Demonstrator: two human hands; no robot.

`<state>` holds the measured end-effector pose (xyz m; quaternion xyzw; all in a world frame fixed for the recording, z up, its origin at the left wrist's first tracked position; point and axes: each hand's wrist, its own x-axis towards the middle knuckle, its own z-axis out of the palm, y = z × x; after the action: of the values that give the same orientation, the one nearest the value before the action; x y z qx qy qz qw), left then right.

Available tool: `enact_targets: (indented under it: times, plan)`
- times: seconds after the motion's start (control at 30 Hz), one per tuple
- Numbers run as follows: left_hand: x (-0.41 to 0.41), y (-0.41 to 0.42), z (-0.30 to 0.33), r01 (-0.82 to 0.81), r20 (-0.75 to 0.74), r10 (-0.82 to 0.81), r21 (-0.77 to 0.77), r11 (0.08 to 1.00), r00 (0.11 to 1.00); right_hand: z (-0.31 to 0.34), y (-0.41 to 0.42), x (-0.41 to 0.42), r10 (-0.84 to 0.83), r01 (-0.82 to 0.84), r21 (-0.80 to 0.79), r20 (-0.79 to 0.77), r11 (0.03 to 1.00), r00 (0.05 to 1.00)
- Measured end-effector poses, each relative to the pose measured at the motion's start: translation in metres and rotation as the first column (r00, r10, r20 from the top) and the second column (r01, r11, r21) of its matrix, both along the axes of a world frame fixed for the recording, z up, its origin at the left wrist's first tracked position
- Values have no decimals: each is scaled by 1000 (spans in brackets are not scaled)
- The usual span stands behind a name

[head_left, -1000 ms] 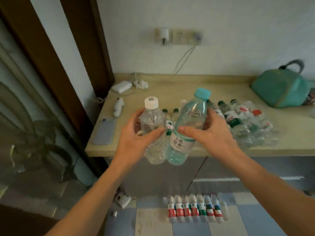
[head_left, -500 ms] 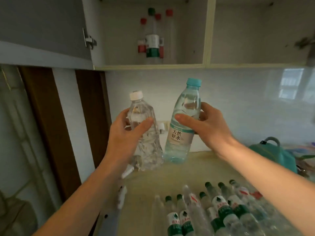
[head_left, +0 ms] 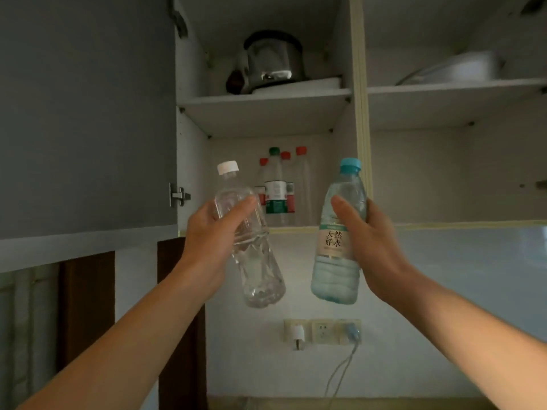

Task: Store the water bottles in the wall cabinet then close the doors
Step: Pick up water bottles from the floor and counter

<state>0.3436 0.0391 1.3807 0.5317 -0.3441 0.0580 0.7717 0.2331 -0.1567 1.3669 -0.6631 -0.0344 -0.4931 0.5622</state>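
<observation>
My left hand (head_left: 211,241) grips a clear white-capped water bottle (head_left: 254,261), tilted slightly left. A blue-capped bottle (head_left: 337,255) with a pale label is held by my right hand (head_left: 373,244). Both bottles hang in the air just below and in front of the open wall cabinet's lower shelf (head_left: 296,229). Several bottles with red and green caps (head_left: 279,187) stand at the back of that left compartment. The cabinet's grey left door (head_left: 85,113) stands swung open.
A metal pot (head_left: 273,62) sits on the upper left shelf. A white dish (head_left: 455,69) lies on the upper right shelf; the lower right compartment (head_left: 455,179) holds nothing I can see. Wall sockets with a plug and cable (head_left: 322,331) are below.
Both hands have lifted their bottles from above the counter up to the cabinet. My view has tilted upward, so the counter and its bottles have dropped out of sight.
</observation>
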Motion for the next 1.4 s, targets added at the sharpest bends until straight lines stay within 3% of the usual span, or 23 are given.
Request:
enact_targets:
  times: [0.23, 0.43, 0.73, 0.9, 1.03, 1.17, 1.3, 1.4]
  plan:
    - [53, -39, 59, -10, 60, 13, -49, 999, 998, 56, -24, 58, -126, 133, -78, 95, 988, 987]
    - [111, -76, 96, -15, 140, 21, -45, 999, 990, 89, -47, 105, -320, 338, -191, 121, 921, 940]
    - [178, -113, 93, -105, 208, 100, 14, 994, 973, 101, -77, 162, -497, 494, -248, 55, 834, 866]
    - [196, -121, 92, -164, 302, 137, 67, 984, 943, 89, -85, 192, -525, 506, -257, -8, 823, 851]
    - [205, -111, 89, -238, 429, 100, 282, 929, 898, 88, -89, 198, -547, 519, -268, -40, 812, 836]
    - [217, -99, 70, -312, 484, 60, 460, 831, 873, 89, -98, 181, -488, 405, -360, -182, 841, 853]
    - [223, -99, 61, -340, 502, 77, 455, 823, 861, 80, -117, 160, -402, 235, -406, -399, 883, 824]
    - [224, -109, 66, -314, 482, 53, 481, 819, 875, 78, -124, 161, -373, 209, -386, -419, 899, 828]
